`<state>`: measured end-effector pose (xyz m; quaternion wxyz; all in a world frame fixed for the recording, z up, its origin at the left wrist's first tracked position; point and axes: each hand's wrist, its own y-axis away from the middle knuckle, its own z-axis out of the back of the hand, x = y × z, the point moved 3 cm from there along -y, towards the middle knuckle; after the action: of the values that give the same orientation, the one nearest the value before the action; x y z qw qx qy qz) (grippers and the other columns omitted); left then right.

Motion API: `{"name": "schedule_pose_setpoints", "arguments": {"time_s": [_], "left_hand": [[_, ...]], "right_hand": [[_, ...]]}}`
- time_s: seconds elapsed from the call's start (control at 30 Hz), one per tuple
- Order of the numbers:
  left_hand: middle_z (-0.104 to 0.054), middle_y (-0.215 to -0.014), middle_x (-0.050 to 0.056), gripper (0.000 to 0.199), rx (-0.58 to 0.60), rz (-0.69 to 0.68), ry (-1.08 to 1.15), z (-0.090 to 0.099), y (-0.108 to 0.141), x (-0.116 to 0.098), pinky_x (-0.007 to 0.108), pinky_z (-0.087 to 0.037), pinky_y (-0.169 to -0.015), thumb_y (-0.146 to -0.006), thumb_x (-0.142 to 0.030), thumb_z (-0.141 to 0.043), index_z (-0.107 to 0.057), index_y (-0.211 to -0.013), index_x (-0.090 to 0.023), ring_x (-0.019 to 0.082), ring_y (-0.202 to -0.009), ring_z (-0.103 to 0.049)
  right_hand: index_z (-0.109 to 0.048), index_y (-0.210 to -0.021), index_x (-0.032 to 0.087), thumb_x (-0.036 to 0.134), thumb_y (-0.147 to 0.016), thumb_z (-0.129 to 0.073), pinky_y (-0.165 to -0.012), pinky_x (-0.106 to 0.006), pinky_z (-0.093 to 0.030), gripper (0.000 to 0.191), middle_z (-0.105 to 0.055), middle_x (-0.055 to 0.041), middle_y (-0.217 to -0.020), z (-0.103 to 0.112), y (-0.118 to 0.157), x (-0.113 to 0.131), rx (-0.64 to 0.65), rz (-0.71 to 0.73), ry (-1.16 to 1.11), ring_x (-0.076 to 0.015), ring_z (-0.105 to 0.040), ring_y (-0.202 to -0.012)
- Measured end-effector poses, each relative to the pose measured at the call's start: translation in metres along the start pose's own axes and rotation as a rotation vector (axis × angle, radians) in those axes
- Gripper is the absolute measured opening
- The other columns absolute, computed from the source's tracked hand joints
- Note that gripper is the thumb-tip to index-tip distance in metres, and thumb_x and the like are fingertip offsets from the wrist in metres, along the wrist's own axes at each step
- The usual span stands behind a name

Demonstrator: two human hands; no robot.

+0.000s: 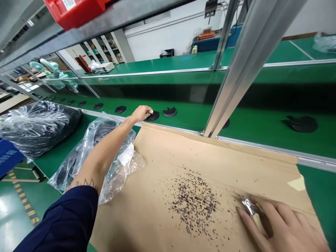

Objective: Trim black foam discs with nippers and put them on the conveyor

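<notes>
My left hand point(141, 113) reaches far out over the green conveyor belt, its fingers pinched at the edge of a flat, rounded black part point(153, 116). Something pale yellow covers one of its fingertips. Just right of it on the belt lies another black part point(170, 112) with a curved grey edge. My right hand point(285, 224), low at the right, is closed around small metal nippers point(248, 205) with a pale handle; their jaws point up and left over the brown paper point(147, 210). Many tiny dark scraps point(194, 201) lie scattered on that paper.
More black parts point(120, 109) lie spaced along the belt. A clear plastic bag point(105, 136) with dark pieces lies under my left arm, and a bulging bag point(44, 126) stands farther left. An aluminium post point(244, 70) rises beside the belt. A red bin point(78, 12) sits overhead.
</notes>
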<state>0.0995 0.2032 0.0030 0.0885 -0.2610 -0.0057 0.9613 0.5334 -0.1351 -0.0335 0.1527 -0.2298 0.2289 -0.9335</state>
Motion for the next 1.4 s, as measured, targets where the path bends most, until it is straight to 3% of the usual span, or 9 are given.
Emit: {"name": "schedule_pose_setpoints", "arguments": {"time_s": [0.33,0.47,0.63,0.77,0.87,0.97,1.1,1.2,1.4], "left_hand": [[-0.070,-0.106,0.007,0.025,-0.045,0.117,0.147,-0.046,-0.024,-0.047,0.038,-0.058,-0.089,-0.096,-0.033,-0.066,-0.065,-0.111,-0.012,0.018,-0.095,-0.068],[-0.069,-0.099,0.005,0.021,-0.090,0.051,0.274,-0.032,-0.003,-0.075,0.030,-0.061,-0.072,-0.097,-0.029,-0.065,-0.064,-0.109,-0.011,0.014,-0.080,-0.068],[-0.069,-0.085,-0.001,0.002,-0.090,-0.237,0.371,-0.002,0.091,-0.126,0.017,-0.056,-0.061,-0.090,-0.014,-0.066,-0.066,-0.092,-0.013,0.007,-0.063,-0.066],[-0.071,-0.085,-0.002,0.011,0.048,-0.485,0.361,-0.029,0.207,-0.179,0.017,-0.057,-0.070,-0.081,-0.016,-0.077,-0.070,-0.089,-0.019,0.011,-0.080,-0.069],[-0.069,-0.083,0.003,0.010,0.206,-0.749,0.330,-0.058,0.268,-0.204,0.023,-0.056,-0.069,-0.087,-0.024,-0.074,-0.069,-0.092,-0.017,0.014,-0.076,-0.067],[-0.071,-0.092,0.005,0.019,0.231,-0.613,0.151,-0.057,0.285,-0.184,0.025,-0.056,-0.079,-0.089,-0.032,-0.073,-0.068,-0.101,-0.018,0.016,-0.086,-0.067],[-0.070,-0.102,0.010,0.028,0.027,-0.137,-0.133,-0.001,0.272,-0.103,0.032,-0.052,-0.090,-0.104,-0.028,-0.044,-0.068,-0.104,-0.014,0.019,-0.097,-0.065],[-0.068,-0.106,0.011,0.025,-0.030,0.121,-0.294,0.039,0.263,-0.041,0.037,-0.056,-0.087,-0.101,-0.031,-0.055,-0.066,-0.109,-0.011,0.020,-0.095,-0.066],[-0.062,-0.127,0.011,0.036,-0.079,0.324,-0.471,0.055,0.236,0.017,0.044,-0.058,-0.094,-0.098,-0.036,-0.062,-0.059,-0.128,-0.015,0.023,-0.111,-0.065]], "right_hand": [[-0.067,-0.108,0.017,0.051,-0.100,-0.041,-0.076,-0.049,-0.050,0.043,-0.068,-0.0167,-0.104,0.009,-0.012,0.015,0.191,-0.029,0.317,-0.0358,-0.061,-0.090],[-0.068,-0.105,0.019,0.051,-0.099,-0.043,-0.074,-0.047,-0.053,0.040,-0.068,-0.0151,-0.103,0.013,-0.015,0.022,0.135,-0.072,0.262,-0.0344,-0.063,-0.092],[-0.064,-0.120,0.023,0.050,-0.099,-0.049,-0.082,-0.045,-0.057,0.037,-0.067,-0.0131,-0.111,0.017,-0.018,0.039,-0.026,-0.013,-0.064,-0.0308,-0.068,-0.099],[-0.049,-0.145,0.026,0.051,-0.093,-0.062,-0.075,-0.037,-0.062,0.059,-0.069,-0.0116,-0.117,0.009,-0.016,0.060,0.075,0.020,-0.479,-0.0248,-0.073,-0.090],[-0.060,-0.133,0.023,0.051,-0.092,-0.065,-0.068,-0.033,-0.063,0.050,-0.074,-0.0085,-0.101,-0.002,-0.013,0.073,0.249,-0.066,-0.729,-0.0217,-0.074,-0.075],[-0.071,-0.107,0.021,0.055,-0.091,-0.061,-0.061,-0.031,-0.059,0.038,-0.073,-0.0049,-0.078,-0.006,-0.014,0.078,0.317,-0.195,-0.766,-0.0204,-0.069,-0.062],[-0.073,-0.096,0.022,0.057,-0.087,-0.060,-0.059,-0.031,-0.052,0.038,-0.072,-0.0047,-0.077,0.004,-0.020,0.075,0.211,-0.293,-0.635,-0.0190,-0.063,-0.060],[-0.072,-0.092,0.022,0.055,-0.086,-0.058,-0.056,-0.030,-0.047,0.036,-0.068,-0.0032,-0.071,0.012,-0.022,0.076,0.159,-0.300,-0.599,-0.0172,-0.056,-0.055],[-0.071,-0.091,0.022,0.055,-0.088,-0.056,-0.056,-0.031,-0.045,0.037,-0.065,-0.0028,-0.068,0.011,-0.022,0.082,0.156,-0.254,-0.585,-0.0181,-0.055,-0.056]]}}
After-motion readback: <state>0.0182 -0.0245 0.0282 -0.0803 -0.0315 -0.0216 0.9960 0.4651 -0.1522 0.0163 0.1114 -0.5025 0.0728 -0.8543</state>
